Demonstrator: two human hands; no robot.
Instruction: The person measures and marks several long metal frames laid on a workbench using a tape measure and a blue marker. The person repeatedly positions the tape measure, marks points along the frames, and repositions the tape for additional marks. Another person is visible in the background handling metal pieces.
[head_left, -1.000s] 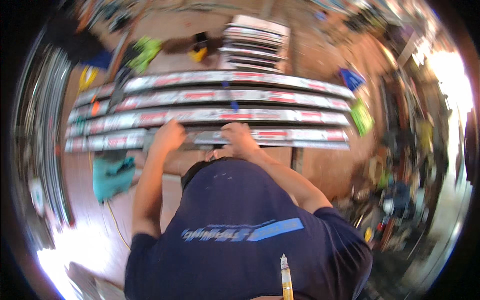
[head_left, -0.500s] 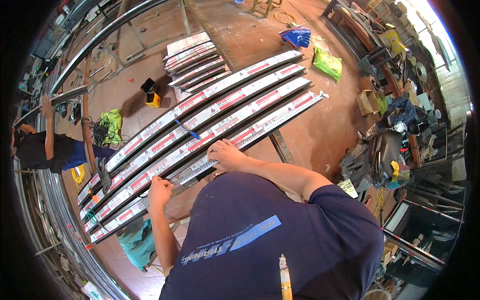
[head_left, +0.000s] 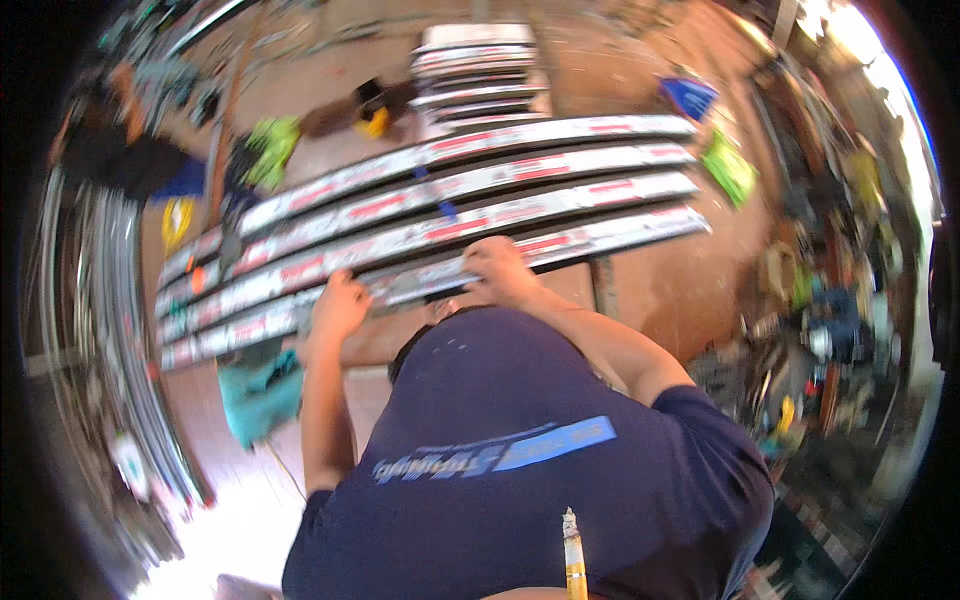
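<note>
Several long metal profiles [head_left: 545, 163] lie side by side before me, wrapped in white-and-red film. At the nearest profile [head_left: 240, 330], my left hand [head_left: 340, 305] has its fingers curled in; what they pinch cannot be made out. Farther right along the same profile, my right hand [head_left: 498, 268] curls its fingers over the strip. Between the hands runs a greyish section [head_left: 420, 283], blurred now. A blue pen [head_left: 447, 210] rests across the middle profiles. Toward the left ends lie a dark grey glove [head_left: 230, 245] and a small orange item [head_left: 197, 280].
Beyond the profiles is a stack of shorter wrapped pieces [head_left: 475, 37]. A lime-green bag [head_left: 730, 165] lies at the right. Teal cloth [head_left: 255, 400] hangs near my left arm. Another person [head_left: 125, 155] is at the far left, near long metal bars [head_left: 115, 290].
My view has swung, so the profiles appear more level and the picture is smeared. Both hands keep about the same places along the nearest profile.
</note>
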